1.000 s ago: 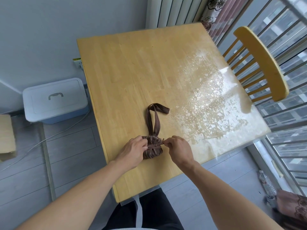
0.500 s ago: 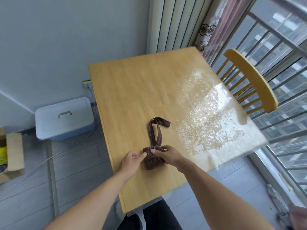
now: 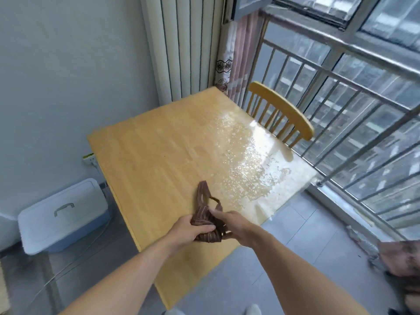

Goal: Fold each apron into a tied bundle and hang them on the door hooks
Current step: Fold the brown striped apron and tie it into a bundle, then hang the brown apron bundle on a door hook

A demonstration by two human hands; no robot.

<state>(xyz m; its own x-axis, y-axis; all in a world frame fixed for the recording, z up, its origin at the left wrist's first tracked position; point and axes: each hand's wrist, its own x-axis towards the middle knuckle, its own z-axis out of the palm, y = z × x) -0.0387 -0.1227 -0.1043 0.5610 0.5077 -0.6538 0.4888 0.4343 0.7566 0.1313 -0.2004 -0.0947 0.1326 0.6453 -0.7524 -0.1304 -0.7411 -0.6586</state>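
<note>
Brown apron bundle [image 3: 205,226] gripped by both hands' fingers, prob. above table [image 3: 159,155] edge.

I see the apron bundle [image 3: 205,220] low and centre in the frame, at the table's [image 3: 159,151] near edge. A chair [image 3: 281,110] stands at its upper right, a storage box [image 3: 61,214] at lower left.

Both forearms extended forward; left hand [image 3: 191,228] fingers curled in grip, right hand [image 3: 235,226] likewise, hands close together.

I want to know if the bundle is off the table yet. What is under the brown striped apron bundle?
Both hands hold the apron bundle, the left hand gripping it from below, above the wooden table. Whether it touches the tabletop is hidden.
</note>
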